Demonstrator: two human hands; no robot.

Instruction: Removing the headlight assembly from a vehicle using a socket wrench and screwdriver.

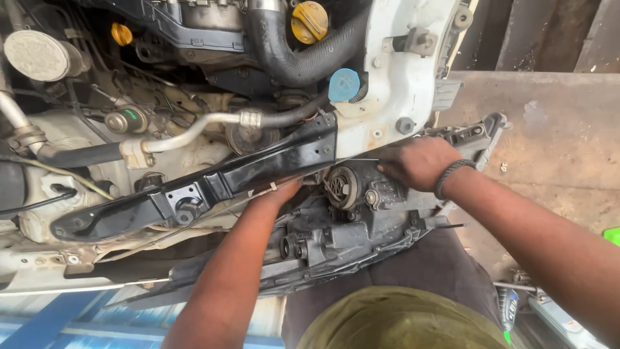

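A black headlight housing (349, 236) hangs tilted at the front corner of a white car, its back side with a round bulb socket (342, 187) facing me. My right hand (416, 161), with a dark braided band on the wrist, is closed over the housing's upper edge, next to a thin metal rod. My left hand (279, 192) reaches up between the housing and a black crossmember (258, 171). Its fingertips are hidden under that bar, so its grip does not show.
The open engine bay holds a thick black hose (290, 58), a yellow cap (309, 21), a blue cap (344, 84) and a metal pipe (194, 129). A concrete floor (555, 142) lies to the right, and a green object (613, 236) shows at the right edge.
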